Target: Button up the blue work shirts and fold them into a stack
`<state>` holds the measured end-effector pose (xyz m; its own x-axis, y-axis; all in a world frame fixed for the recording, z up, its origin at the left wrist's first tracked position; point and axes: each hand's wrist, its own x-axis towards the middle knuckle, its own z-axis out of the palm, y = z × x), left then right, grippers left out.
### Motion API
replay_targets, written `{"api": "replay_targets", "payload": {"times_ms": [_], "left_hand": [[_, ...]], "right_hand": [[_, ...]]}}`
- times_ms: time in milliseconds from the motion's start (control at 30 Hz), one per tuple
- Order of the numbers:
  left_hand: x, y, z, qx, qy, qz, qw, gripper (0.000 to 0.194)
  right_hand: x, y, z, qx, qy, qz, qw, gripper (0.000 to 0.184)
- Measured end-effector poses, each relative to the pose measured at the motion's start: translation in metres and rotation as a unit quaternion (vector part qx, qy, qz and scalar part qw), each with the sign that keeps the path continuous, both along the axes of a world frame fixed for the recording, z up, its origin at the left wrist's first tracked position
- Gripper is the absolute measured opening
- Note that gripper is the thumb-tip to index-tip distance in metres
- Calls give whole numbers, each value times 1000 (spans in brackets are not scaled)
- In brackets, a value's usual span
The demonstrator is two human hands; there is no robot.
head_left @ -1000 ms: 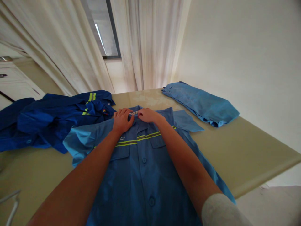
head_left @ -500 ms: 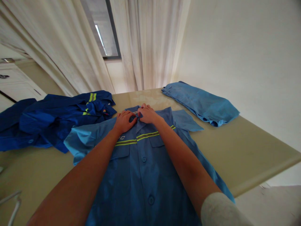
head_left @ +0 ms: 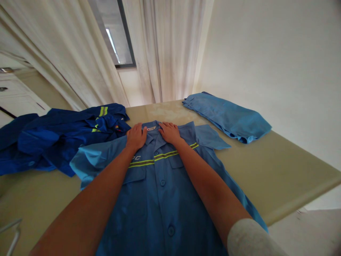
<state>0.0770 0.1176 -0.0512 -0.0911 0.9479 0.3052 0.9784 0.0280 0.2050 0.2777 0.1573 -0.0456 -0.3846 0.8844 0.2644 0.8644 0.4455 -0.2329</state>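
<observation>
A blue short-sleeved work shirt (head_left: 157, 199) lies front up, its collar at the far end. Yellow-edged reflective stripes cross its chest, and buttons run down the middle. My left hand (head_left: 136, 136) rests on the shirt beside the left side of the collar, fingers stretched out flat. On the other side of the collar my right hand (head_left: 169, 133) lies flat too, fingers extended. Between the hands the collar opening shows a white label (head_left: 151, 128) inside the neck. Both forearms reach across the shirt's front and cover parts of the chest.
Dark blue garments (head_left: 66, 131) with yellow stripes lie heaped at the left. A folded light blue garment (head_left: 229, 115) is at the back right of the table (head_left: 287, 170). A white wire piece (head_left: 13, 231) shows at lower left. Curtains and a wall stand behind.
My hands have moved apart from the middle of the collar to its two sides. Their fingers have flattened, and the neck label is now uncovered.
</observation>
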Motion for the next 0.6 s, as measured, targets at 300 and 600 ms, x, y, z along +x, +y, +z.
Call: {"api": "replay_targets", "payload": {"times_ms": [300,600], "left_hand": [[-3,21,1,-97,6,-67,993,69],[-36,-68,35,63,50,-19,997,50]], "right_hand": [[0,2,-4,-3,-18,-26,999,53],[5,4,3,-37,6,-19,999,55]]}}
